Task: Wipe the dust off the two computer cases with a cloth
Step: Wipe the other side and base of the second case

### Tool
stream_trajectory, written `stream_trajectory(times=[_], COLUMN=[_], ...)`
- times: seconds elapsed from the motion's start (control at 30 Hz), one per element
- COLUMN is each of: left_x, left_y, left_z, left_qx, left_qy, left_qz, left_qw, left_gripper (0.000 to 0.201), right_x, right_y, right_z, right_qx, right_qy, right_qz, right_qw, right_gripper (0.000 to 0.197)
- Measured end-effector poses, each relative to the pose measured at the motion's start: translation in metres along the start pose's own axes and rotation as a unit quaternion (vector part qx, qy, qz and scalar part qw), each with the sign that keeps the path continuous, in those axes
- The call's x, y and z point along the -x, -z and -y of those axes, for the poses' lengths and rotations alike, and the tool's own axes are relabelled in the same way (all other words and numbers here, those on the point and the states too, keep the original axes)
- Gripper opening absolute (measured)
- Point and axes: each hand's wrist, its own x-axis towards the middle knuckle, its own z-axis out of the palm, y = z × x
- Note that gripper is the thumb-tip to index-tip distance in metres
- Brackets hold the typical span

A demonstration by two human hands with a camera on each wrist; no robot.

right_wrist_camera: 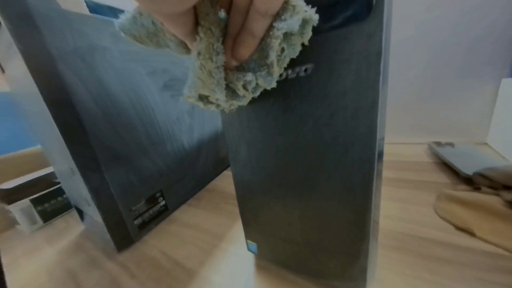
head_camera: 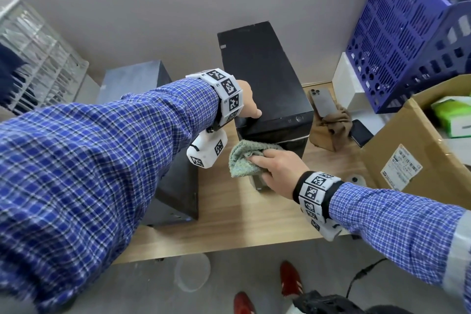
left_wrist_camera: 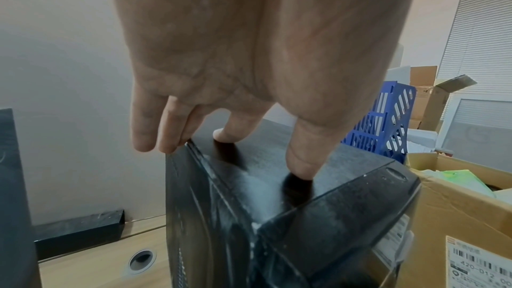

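Two black computer cases stand upright on the wooden table (head_camera: 229, 227). My left arm partly covers the left case (head_camera: 137, 76). My left hand (head_camera: 251, 109) rests on the top front corner of the right case (head_camera: 262, 71). In the left wrist view, the thumb and one finger of the left hand (left_wrist_camera: 257, 152) press on that case's dusty top (left_wrist_camera: 277, 183), and the other fingers hang over its left edge. My right hand (head_camera: 277, 168) grips a grey-green cloth (head_camera: 244, 158) against this case's front panel (right_wrist_camera: 304, 161); the fingers (right_wrist_camera: 249, 36) dig into the cloth (right_wrist_camera: 249, 87).
An open cardboard box (head_camera: 407, 150) and blue plastic crates (head_camera: 407, 33) crowd the right side. A phone (head_camera: 323, 103) leans over a brown cloth (head_camera: 331, 130) just right of the case. A white rack (head_camera: 38, 58) stands at the left. A clear lid (head_camera: 192, 273) lies on the floor.
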Motion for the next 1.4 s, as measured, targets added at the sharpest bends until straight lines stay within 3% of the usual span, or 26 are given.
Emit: stream_trajectory(times=[0.23, 0.47, 0.63, 1.0, 1.2, 1.27, 1.4], left_x=[0.003, 0.007, 0.008, -0.001, -0.009, -0.010, -0.013], left_y=[0.008, 0.010, 0.007, 0.007, -0.002, -0.004, -0.010], left_z=[-0.002, -0.003, -0.003, -0.004, 0.004, 0.004, 0.012], left_qx=[0.008, -0.005, -0.005, -0.028, 0.007, 0.016, 0.023], left_qy=[0.001, -0.003, -0.007, 0.003, 0.021, 0.020, 0.027], left_qz=[0.016, 0.009, 0.008, 0.013, 0.003, 0.002, -0.008], left_qw=[1.000, 1.000, 1.000, 1.000, 1.000, 1.000, 0.999], left_gripper=[0.052, 0.062, 0.060, 0.058, 0.054, 0.057, 0.066], right_x=[0.038, 0.038, 0.038, -0.005, 0.025, 0.033, 0.033], right_y=[0.010, 0.013, 0.014, -0.001, 0.015, 0.024, 0.047], right_z=[-0.048, -0.058, -0.049, 0.008, -0.030, -0.032, -0.016], right_qx=[0.025, -0.017, -0.053, -0.143, -0.120, -0.112, -0.143], right_qy=[-0.043, -0.094, -0.184, -0.224, -0.274, -0.232, -0.043], right_qz=[-0.043, -0.140, -0.099, 0.070, -0.022, -0.083, -0.153], right_qw=[0.998, 0.985, 0.977, 0.962, 0.954, 0.963, 0.977], right_gripper=[0.048, 0.015, 0.024, 0.024, 0.024, 0.020, 0.034])
